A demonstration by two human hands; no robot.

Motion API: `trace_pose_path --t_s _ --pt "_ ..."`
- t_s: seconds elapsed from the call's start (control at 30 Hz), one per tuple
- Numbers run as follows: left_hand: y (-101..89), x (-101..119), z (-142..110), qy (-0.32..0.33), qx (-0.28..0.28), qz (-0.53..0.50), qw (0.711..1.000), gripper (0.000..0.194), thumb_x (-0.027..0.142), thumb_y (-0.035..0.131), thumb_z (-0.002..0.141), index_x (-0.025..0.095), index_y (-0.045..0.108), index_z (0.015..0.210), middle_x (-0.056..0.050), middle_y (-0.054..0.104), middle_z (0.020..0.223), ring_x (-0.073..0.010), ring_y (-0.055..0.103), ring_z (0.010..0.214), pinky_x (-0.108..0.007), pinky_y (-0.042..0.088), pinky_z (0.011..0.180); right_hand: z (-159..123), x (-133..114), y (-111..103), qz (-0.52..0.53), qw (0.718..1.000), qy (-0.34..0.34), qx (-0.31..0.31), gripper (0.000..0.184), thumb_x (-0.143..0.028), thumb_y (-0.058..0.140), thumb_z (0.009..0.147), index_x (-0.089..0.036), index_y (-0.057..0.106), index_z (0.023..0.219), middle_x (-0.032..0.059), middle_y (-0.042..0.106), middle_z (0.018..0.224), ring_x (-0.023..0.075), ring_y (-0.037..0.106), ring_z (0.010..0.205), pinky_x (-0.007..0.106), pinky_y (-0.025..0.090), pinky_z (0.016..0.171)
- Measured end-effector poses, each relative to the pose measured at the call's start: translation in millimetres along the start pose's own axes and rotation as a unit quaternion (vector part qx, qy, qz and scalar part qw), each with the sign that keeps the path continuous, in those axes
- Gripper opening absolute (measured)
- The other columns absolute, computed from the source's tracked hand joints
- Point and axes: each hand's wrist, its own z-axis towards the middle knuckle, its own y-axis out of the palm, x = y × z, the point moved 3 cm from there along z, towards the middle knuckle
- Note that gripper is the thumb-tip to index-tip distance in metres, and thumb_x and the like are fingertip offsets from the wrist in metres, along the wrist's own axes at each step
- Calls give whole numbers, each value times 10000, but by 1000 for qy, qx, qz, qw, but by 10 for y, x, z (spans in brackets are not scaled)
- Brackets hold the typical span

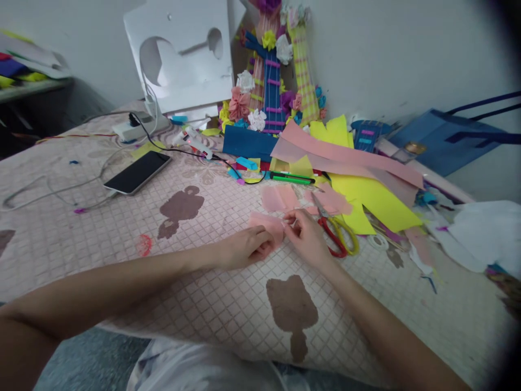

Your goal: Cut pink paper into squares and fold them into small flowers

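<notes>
Now: left hand (243, 247) is gripping pink paper (260, 220) | right hand (307, 239) is pinching its end | red-and-yellow scissors (325, 221) are lying just beside the right hand

Paper slip (264, 220) between left hand (242, 248) and right hand (308, 237), scissors (325, 222) right, phone (137, 172) left — power strip (140, 128) behind it
</notes>
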Motion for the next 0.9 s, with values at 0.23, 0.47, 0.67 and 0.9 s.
trace_pose_path --t_s 0.23,0.47,0.67,0.9 --pt "47 -35 -44 -29 62 -55 996 176 123 498 805 154 465 976 -33 535 841 -134 517 754 -248 436 652 -122 -152 81 -18 997 0 -74 97 -256 555 817 -219 483 869 2 600 800 159 584 721 276 435 642" --pt "43 -29 -51 -79 67 -96 990 272 161 540 796 170 466 1057 5 527 796 -94 496 640 -205 398 550 -154 16 63 -41 994 1 -104 239 -275 652 759 -221 457 886 27 581 877 187 585 804 308 452 684" --pt "-26 -27 -49 -88 116 -89 985 165 82 491 781 157 517 925 -27 538 862 -119 532 736 -236 452 626 -162 -6 62 -9 996 5 -87 186 -263 633 770 -225 477 864 9 570 838 159 560 725 289 444 648" --pt "-53 -48 -36 -72 131 -81 985 240 92 572 746 150 536 976 -59 522 975 -131 555 797 -240 489 653 -221 -193 214 -123 986 -12 -116 307 -375 683 730 -223 474 897 35 604 902 214 599 796 304 415 624"
